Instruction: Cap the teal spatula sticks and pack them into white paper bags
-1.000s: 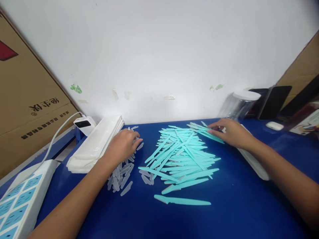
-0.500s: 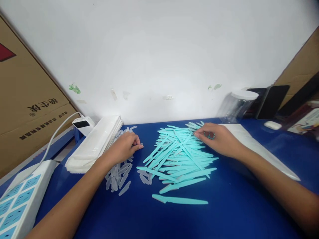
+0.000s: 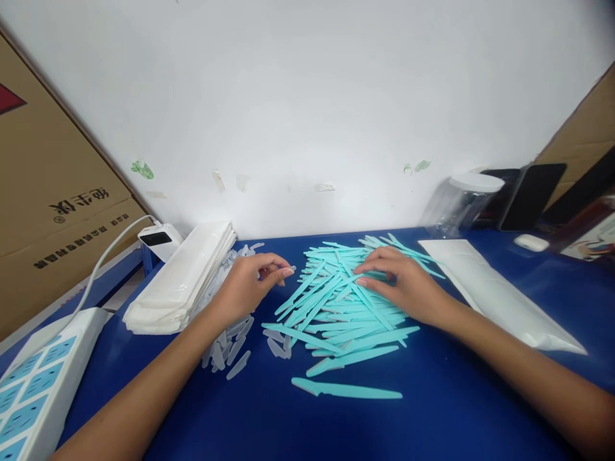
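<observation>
Nearest on the glossy blue tabletop (image 3: 269, 422), one turquoise knife-shaped plastic stick (image 3: 355, 390) lies crosswise, apart from the rest, while a white power strip with light-blue socket faces (image 3: 52, 371) slants along the near left. Just beyond the lone stick, here's the big heap of turquoise knife-shaped sticks (image 3: 336, 331), crisscrossed in the middle, a few small translucent plastic covers (image 3: 276, 347) near its left edge. More of them, a scatter of frosted blade-shaped covers (image 3: 221, 355), spread under and around the left hand (image 3: 247, 285); that hand is raised, thumb and forefinger pinched on a tiny pale piece at the tips, seemingly a cover. Over on the heap, the right hand (image 3: 408, 285) has its fingers partly spread and curled, the tips down among the sticks; whether it grips one, I can't tell. Outside the left hand sits a stack of flat white plastic bags (image 3: 177, 278), and beyond the right wrist one white plastic pouch (image 3: 494, 285) lies flat. Farther back, a white device with a dark screen (image 3: 158, 241) trails a cable on the left, and a clear jar with a white lid (image 3: 475, 183) stands at right by the white wall (image 3: 307, 96).
</observation>
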A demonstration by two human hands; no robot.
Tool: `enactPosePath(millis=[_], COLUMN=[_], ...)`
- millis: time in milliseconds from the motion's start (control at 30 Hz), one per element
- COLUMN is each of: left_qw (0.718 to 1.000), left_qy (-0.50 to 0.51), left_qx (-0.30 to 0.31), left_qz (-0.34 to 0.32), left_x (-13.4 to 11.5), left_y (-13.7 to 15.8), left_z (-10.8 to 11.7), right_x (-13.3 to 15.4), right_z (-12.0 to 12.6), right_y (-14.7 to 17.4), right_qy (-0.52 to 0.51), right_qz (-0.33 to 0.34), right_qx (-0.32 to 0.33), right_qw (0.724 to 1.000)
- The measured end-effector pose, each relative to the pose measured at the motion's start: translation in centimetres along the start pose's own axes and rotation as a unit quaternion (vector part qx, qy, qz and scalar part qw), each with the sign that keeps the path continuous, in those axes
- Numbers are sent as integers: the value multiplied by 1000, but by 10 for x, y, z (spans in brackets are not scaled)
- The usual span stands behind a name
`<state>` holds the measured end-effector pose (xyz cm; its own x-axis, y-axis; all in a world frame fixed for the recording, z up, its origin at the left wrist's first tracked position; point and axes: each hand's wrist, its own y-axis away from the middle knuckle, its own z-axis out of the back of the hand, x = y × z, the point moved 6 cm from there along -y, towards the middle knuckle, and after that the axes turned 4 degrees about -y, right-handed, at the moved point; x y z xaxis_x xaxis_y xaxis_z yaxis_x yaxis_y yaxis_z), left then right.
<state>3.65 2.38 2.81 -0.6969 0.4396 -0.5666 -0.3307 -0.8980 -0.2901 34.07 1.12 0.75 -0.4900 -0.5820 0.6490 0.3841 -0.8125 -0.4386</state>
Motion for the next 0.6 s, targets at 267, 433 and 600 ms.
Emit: enactPosePath(millis=[267,433,600], left_qw=[997,994,992], left_qy=[73,107,125], left_qx=[5,-7,-6], left_qz=[16,25,26], left_x=[3,1,-9], left_y=[-2,-3,0], left_z=[0,2,0], right_x=[2,-2,-2], right_z=[13,41,55], right_y=[-3,-6,-5], right_qy=[-28,-40,-59], right_qz=[-19,-78,-119], right_qx=[-26,-95,-135], right_qw=[999,992,982])
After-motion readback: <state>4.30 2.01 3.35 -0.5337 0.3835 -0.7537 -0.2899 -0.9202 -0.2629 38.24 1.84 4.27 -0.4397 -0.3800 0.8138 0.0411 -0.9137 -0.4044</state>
